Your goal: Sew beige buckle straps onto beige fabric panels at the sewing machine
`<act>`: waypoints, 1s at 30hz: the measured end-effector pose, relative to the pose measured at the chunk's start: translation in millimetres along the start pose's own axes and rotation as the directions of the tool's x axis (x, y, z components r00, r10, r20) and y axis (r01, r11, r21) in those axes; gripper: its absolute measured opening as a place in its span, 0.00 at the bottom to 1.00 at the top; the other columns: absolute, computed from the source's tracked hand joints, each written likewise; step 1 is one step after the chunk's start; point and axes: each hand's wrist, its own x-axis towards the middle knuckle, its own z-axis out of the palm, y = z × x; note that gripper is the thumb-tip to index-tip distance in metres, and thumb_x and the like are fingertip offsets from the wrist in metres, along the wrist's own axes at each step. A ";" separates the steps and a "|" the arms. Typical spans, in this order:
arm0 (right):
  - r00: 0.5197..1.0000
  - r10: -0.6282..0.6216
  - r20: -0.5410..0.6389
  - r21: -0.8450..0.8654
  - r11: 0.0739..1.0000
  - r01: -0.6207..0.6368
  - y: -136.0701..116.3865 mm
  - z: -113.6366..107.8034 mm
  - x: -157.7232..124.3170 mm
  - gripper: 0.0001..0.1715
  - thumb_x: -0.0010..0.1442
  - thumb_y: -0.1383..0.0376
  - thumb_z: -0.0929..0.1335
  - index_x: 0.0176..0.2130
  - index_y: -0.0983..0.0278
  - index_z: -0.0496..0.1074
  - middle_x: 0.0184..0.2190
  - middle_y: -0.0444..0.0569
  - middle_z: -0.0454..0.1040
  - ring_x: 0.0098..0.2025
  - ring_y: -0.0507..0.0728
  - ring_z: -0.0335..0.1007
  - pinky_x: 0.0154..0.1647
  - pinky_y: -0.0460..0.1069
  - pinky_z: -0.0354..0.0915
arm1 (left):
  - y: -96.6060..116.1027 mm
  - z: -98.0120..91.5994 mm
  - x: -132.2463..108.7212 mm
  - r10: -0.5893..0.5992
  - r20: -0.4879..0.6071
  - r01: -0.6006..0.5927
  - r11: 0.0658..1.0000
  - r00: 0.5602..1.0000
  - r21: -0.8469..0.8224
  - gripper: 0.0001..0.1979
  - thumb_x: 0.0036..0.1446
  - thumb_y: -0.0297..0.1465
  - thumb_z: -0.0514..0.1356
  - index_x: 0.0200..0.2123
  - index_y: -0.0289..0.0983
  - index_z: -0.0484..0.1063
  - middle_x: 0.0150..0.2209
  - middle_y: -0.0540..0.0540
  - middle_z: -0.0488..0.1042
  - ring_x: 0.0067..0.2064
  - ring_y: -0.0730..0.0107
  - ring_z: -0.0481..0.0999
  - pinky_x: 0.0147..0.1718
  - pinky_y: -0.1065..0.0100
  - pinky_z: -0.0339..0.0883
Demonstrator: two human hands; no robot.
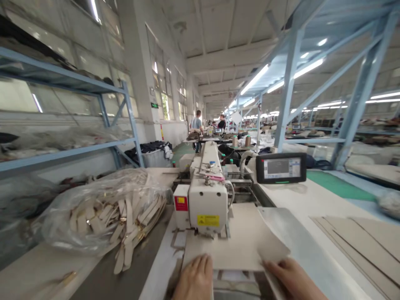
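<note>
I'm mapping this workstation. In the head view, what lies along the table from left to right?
Clear plastic bag of beige straps → white sewing machine → control touchscreen → flat stacked grey boards.

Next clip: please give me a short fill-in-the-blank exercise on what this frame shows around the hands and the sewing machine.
1. Both hands, left hand and right hand, rest on a flat beige ____ in front of the sewing machine.
2. The clear plastic bag of beige strips lies to the ____ of the machine.
3. The warning sticker on the machine's face is ____.

Missing words: panel; left; yellow
</note>
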 end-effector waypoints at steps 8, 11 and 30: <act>0.999 0.046 0.020 -0.167 0.985 -0.042 -27.9 7.9 27.8 0.19 0.60 0.56 0.67 0.21 0.61 0.65 0.17 0.47 0.70 0.19 0.55 0.66 0.18 0.47 0.56 | -5.4 -45.4 16.5 0.026 0.586 -0.051 0.998 0.810 0.025 0.25 0.54 0.11 0.55 0.55 0.27 0.74 0.52 0.35 0.79 0.51 0.57 0.81 0.48 0.62 0.77; 0.995 0.060 0.079 -0.222 0.974 -0.041 -21.6 6.6 6.3 0.23 0.64 0.57 0.64 0.20 0.60 0.63 0.13 0.46 0.67 0.14 0.55 0.64 0.16 0.48 0.55 | -8.2 -48.6 5.0 0.066 0.572 -0.074 0.997 0.817 -0.010 0.26 0.54 0.12 0.55 0.55 0.31 0.75 0.52 0.39 0.80 0.50 0.59 0.81 0.47 0.63 0.78; 0.973 -0.152 -0.174 -0.607 0.795 0.016 -44.5 44.2 55.0 0.20 0.67 0.55 0.65 0.50 0.67 0.72 0.38 0.62 0.80 0.43 0.67 0.78 0.41 0.56 0.69 | -69.9 -10.8 48.6 -0.122 0.767 0.180 0.984 0.630 0.009 0.17 0.65 0.20 0.55 0.52 0.34 0.77 0.45 0.36 0.80 0.48 0.52 0.80 0.49 0.54 0.73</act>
